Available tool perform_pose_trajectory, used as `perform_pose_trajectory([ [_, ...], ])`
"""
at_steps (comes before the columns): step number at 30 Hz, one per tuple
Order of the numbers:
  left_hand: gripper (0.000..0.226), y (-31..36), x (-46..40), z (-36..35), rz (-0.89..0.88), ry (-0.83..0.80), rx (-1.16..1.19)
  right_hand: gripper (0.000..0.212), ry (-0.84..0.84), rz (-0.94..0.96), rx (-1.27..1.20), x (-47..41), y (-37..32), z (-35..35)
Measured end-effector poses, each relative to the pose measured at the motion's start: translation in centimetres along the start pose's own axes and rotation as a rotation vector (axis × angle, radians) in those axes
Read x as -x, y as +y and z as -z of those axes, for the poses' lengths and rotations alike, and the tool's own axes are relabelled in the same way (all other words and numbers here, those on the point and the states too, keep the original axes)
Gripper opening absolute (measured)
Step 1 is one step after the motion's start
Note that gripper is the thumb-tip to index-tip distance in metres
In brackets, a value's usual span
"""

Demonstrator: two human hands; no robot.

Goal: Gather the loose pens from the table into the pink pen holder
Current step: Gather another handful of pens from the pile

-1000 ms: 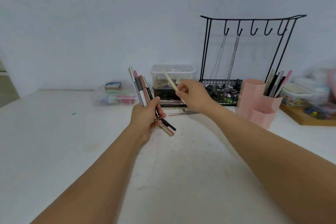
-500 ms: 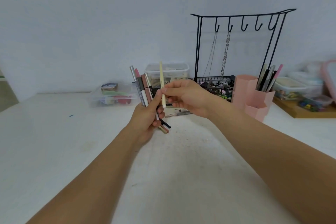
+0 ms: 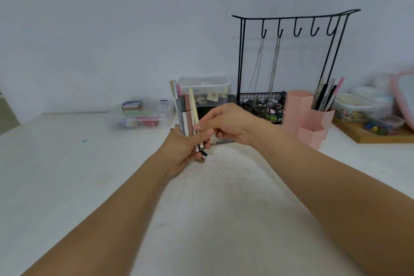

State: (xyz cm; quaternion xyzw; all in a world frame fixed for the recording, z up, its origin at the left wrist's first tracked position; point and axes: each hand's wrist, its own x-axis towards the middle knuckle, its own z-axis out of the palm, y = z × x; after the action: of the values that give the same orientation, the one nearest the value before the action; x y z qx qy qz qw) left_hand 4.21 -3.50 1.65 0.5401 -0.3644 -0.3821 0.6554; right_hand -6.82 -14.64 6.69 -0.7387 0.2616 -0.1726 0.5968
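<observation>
White bench [image 3: 67,175]: our left hand [image 3: 179,154] clutches the pen bundle [image 3: 187,114], right hand [image 3: 226,122] pinches the cream pen [image 3: 193,105] in; loose fanned bundle may spill.

The table [image 3: 67,186] looks matt white and faintly scuffed (specks near the middle). The holder [image 3: 307,116] is smooth matt pink plastic; the rack [image 3: 291,18] is thin black metal wire, with 2 metal chains [image 3: 273,67]. Clear glossy plastic boxes [image 3: 139,116] sit behind, beside a wooden board [image 3: 380,136].
</observation>
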Motion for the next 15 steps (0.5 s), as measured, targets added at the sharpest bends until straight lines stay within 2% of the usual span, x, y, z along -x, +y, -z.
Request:
perform_pose_trajectory([
  [4, 0.037, -0.2, -0.1, -0.1, -0.003, 0.003, -0.022, 0.019, -0.014, -0.054, -0.072, -0.4, 0.7, -0.4],
  [8, 0.025, -0.1, -0.5, 0.0, -0.033, 0.044, 0.024, 0.023, 0.028, 0.012, -0.01, -0.6, 0.2, 0.8],
  [10, 0.022, 0.1, -0.6, 0.1, -0.034, 0.08, 0.032, 0.023, 0.134, 0.121, 0.236, -0.5, -0.4, 2.3],
  [12, 0.025, 0.3, -0.7, 0.3, -0.013, 0.13, 0.04, 0.015, 0.195, 0.205, 0.589, -0.5, -0.6, 3.9],
  [15, 0.036, 0.7, -0.7, 0.6, 0.044, 0.202, 0.073, 0.013, 0.094, 0.155, 0.963, -0.5, -0.2, 5.3],
])
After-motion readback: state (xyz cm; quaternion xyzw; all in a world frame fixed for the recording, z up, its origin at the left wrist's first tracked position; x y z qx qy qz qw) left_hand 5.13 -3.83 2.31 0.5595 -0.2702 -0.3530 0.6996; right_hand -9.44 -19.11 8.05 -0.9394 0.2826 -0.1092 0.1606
